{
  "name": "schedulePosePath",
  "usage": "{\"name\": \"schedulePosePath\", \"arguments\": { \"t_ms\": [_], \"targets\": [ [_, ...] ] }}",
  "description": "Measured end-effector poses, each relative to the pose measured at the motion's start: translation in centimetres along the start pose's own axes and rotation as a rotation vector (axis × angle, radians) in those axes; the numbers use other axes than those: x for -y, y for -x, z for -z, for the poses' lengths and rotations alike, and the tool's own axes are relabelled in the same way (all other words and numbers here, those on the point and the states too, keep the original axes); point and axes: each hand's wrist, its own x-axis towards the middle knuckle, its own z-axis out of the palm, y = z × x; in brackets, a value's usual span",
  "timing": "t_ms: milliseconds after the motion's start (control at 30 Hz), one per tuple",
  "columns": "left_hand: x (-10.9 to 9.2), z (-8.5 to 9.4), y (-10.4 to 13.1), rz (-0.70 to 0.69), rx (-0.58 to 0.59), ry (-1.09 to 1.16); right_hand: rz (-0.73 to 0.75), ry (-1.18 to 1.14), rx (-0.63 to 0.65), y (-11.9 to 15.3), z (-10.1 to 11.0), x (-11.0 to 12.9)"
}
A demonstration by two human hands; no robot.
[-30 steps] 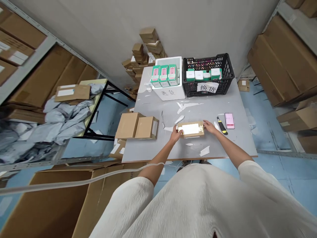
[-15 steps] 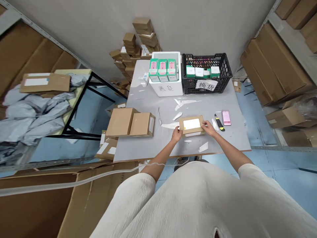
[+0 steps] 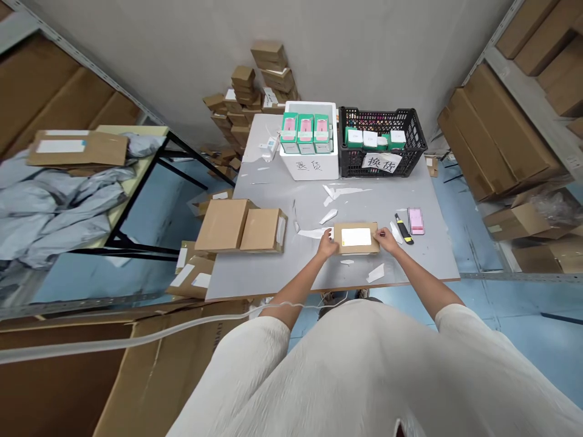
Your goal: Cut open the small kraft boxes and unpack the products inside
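A small cardboard box (image 3: 364,247) with a white label (image 3: 356,237) on top sits near the front of the grey table, between my two hands. My left hand (image 3: 327,244) grips its left end, fingers bent and thumb at the edge. At the right end, my right hand (image 3: 386,239) pinches the box's edge. Just right of that hand lie a yellow-and-black utility knife (image 3: 403,229) and a pink rectangular item (image 3: 416,221), partly blurred out. Torn white paper scraps (image 3: 376,273) are scattered around the box.
Two larger cardboard boxes (image 3: 223,224) stand at the table's left. Behind are a white foam bin (image 3: 314,170) with green-and-pink boxes and a black crate (image 3: 412,152) with green-and-white boxes. A side table (image 3: 157,130) with grey bags is left; a white cable (image 3: 182,331) crosses in front.
The labelled box has turned slightly and lies squarer to me, with less of its front side showing. Both hands have shifted with it. The whole view has moved a little.
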Motion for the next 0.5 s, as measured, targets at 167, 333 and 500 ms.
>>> {"name": "schedulePosePath", "arguments": {
  "t_ms": [167, 333, 500],
  "targets": [
    [-3.0, -0.3, -1.1, 0.077, 0.073, 0.122, -0.120, -0.071, -0.023, -1.3, -0.8, 1.8],
    [-5.1, -0.2, -0.9, 0.002, 0.019, 0.195, -0.039, -0.030, -0.068, -1.0, -0.1, 3.2],
    [-6.0, -0.1, -0.2, -0.104, -0.053, 0.229, -0.001, -0.044, -0.162, -0.6, 1.3, 3.4]
  ]
}}
